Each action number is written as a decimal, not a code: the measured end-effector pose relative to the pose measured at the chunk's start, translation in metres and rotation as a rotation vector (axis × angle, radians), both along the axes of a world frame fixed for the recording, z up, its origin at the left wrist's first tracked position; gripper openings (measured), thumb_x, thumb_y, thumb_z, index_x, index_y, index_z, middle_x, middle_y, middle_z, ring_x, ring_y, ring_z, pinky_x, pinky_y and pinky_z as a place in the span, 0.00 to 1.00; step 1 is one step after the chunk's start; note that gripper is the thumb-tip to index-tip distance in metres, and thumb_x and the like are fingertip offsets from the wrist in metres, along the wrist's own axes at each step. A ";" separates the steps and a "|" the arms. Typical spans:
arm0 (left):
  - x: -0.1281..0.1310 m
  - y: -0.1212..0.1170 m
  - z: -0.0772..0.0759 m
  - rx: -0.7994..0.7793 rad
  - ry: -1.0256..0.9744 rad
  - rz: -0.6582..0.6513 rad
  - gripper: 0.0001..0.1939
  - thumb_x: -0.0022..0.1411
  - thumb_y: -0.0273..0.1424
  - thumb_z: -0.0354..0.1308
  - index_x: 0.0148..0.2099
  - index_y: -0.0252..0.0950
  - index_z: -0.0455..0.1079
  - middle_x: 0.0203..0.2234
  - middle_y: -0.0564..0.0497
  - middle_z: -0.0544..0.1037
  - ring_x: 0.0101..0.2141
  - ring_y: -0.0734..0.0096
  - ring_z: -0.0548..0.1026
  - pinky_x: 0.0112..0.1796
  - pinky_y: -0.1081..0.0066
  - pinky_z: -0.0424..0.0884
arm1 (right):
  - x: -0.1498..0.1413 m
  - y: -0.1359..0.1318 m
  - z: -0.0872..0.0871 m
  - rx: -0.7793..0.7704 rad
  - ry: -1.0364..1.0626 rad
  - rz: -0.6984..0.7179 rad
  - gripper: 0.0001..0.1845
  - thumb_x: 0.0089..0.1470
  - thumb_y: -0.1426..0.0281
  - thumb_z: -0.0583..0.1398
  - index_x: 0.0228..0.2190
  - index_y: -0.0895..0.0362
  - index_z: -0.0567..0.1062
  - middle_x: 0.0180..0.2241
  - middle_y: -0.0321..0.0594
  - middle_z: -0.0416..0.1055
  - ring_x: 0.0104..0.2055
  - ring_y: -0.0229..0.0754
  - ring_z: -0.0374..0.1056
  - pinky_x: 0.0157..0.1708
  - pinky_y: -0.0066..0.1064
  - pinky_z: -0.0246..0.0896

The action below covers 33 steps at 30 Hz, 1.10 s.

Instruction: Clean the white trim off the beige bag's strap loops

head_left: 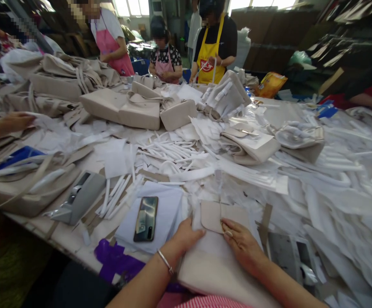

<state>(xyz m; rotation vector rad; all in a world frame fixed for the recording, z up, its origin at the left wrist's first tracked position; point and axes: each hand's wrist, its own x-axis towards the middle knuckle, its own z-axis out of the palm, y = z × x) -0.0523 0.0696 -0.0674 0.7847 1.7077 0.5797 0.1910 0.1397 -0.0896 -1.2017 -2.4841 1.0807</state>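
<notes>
A beige handbag lies flat against the table's near edge, with a white sheet over its upper part. My left hand holds its left side, thumb on top and the other fingers mostly hidden. On the bag's flap, near a thin metal strip, rest the fingertips of my right hand, pressed together at the flap's lower edge. Left of the bag, a phone lies on a stack of white sheets.
Grey tape dispensers stand on both sides. White foam sticks and wrapping sheets cover much of the table. Beige bags pile up at the back. Purple plastic hangs at the near edge. Several people work across the table.
</notes>
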 end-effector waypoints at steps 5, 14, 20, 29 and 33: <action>0.003 -0.004 -0.003 0.012 -0.104 0.056 0.27 0.54 0.32 0.64 0.56 0.27 0.70 0.47 0.39 0.81 0.43 0.59 0.79 0.42 0.69 0.74 | 0.004 -0.007 -0.005 0.234 -0.094 0.146 0.21 0.66 0.67 0.53 0.56 0.54 0.76 0.62 0.46 0.67 0.62 0.55 0.64 0.62 0.53 0.62; 0.003 -0.008 -0.011 0.059 -0.140 0.151 0.27 0.48 0.31 0.68 0.52 0.27 0.74 0.47 0.39 0.80 0.46 0.55 0.77 0.50 0.64 0.71 | -0.005 -0.006 0.004 0.337 -0.278 0.218 0.24 0.62 0.73 0.52 0.57 0.55 0.74 0.64 0.45 0.64 0.63 0.57 0.62 0.60 0.55 0.61; 0.006 0.003 -0.027 -0.004 -0.330 0.253 0.32 0.53 0.49 0.67 0.51 0.28 0.74 0.44 0.36 0.82 0.41 0.53 0.80 0.43 0.62 0.77 | 0.000 -0.005 0.016 0.170 -0.358 0.241 0.34 0.57 0.71 0.55 0.65 0.50 0.64 0.69 0.39 0.53 0.69 0.59 0.50 0.66 0.59 0.47; 0.016 0.025 0.003 0.074 -0.252 0.124 0.23 0.52 0.38 0.68 0.48 0.29 0.76 0.44 0.37 0.82 0.48 0.49 0.79 0.48 0.62 0.76 | 0.033 -0.002 -0.001 0.087 -0.201 -0.386 0.36 0.52 0.64 0.56 0.61 0.59 0.69 0.67 0.52 0.58 0.69 0.56 0.53 0.68 0.50 0.48; 0.019 0.019 0.043 0.121 0.116 0.065 0.12 0.58 0.37 0.68 0.43 0.39 0.77 0.42 0.46 0.82 0.49 0.53 0.78 0.51 0.61 0.74 | 0.050 0.010 -0.019 -0.138 0.075 -0.621 0.36 0.40 0.58 0.63 0.52 0.55 0.77 0.52 0.53 0.76 0.57 0.64 0.70 0.58 0.53 0.66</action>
